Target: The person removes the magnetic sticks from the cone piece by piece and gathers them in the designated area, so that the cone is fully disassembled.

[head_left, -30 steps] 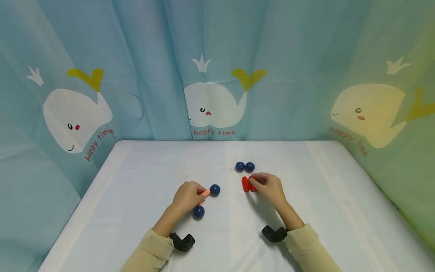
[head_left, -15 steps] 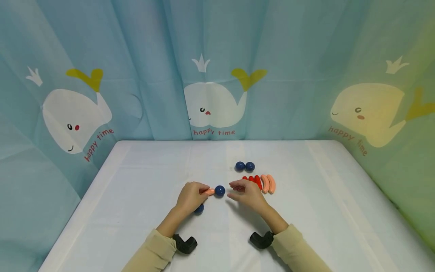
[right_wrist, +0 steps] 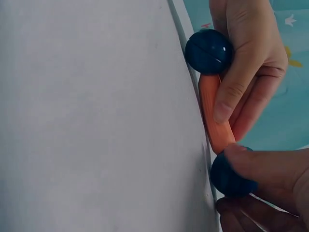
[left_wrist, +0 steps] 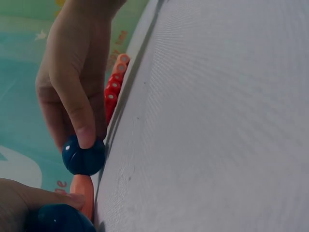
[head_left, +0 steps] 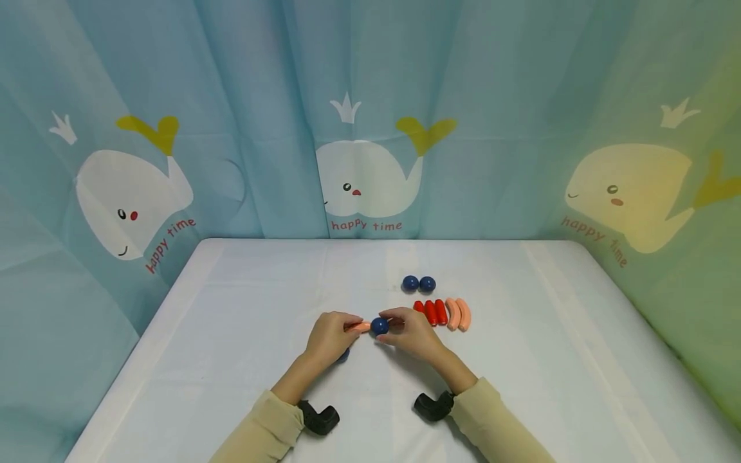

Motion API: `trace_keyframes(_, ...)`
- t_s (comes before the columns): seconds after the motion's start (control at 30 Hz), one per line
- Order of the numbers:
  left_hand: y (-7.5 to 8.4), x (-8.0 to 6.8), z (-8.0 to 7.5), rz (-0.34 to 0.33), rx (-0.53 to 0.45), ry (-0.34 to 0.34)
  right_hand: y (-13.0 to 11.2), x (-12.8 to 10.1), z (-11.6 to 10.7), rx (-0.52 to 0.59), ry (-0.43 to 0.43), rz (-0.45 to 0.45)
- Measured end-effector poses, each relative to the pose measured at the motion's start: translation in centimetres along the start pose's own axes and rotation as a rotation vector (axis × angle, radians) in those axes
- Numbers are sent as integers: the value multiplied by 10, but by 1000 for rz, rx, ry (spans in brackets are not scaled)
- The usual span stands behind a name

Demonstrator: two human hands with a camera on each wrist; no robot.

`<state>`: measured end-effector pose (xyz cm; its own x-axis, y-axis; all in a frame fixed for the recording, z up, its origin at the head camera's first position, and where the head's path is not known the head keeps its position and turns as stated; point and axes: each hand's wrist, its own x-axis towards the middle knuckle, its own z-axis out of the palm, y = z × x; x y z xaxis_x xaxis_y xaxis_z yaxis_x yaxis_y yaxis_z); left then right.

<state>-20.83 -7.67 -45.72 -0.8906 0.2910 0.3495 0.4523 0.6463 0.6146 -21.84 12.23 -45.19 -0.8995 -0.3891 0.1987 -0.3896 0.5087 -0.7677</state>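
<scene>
My left hand point(head_left: 329, 337) pinches a curved orange stick point(right_wrist: 212, 108) low over the white table. A dark blue ball point(right_wrist: 208, 52) sits at the stick's end nearer me, mostly hidden behind the left hand in the head view. At its other end is a second blue ball point(head_left: 379, 326), which my right hand point(head_left: 415, 334) holds between thumb and fingers. In the left wrist view this ball point(left_wrist: 83, 155) meets the end of the stick, with the thumb lying over it.
Right of the hands, red sticks point(head_left: 441, 312) and two curved orange sticks point(head_left: 464, 315) lie side by side in a row. Two blue balls point(head_left: 410, 283) rest together behind them. A whale-print curtain point(head_left: 370, 77) hangs beyond the table's back edge.
My right hand has left the red sticks, moved left and taken hold of the blue ball. My left hand has shifted slightly right, with the stick and its balls.
</scene>
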Motion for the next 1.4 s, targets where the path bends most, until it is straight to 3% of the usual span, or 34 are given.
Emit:
trace_keyframes(0.47,2,0,4,-7,-15,30,2,1,-2,-60,23,1)
trace_keyframes(0.73,2,-1,3,-26,9,26,10,0,-37,-68,175,115)
trace_keyframes(1.03,3,-5,-1,-51,-3,17,26,0,-80,-66,222,200)
trace_keyframes(1.2,2,-5,-1,-55,10,17,36,3,-94,-70,231,227)
trace_keyframes(1.4,3,-4,1,-67,9,4,56,8,-107,-101,217,321)
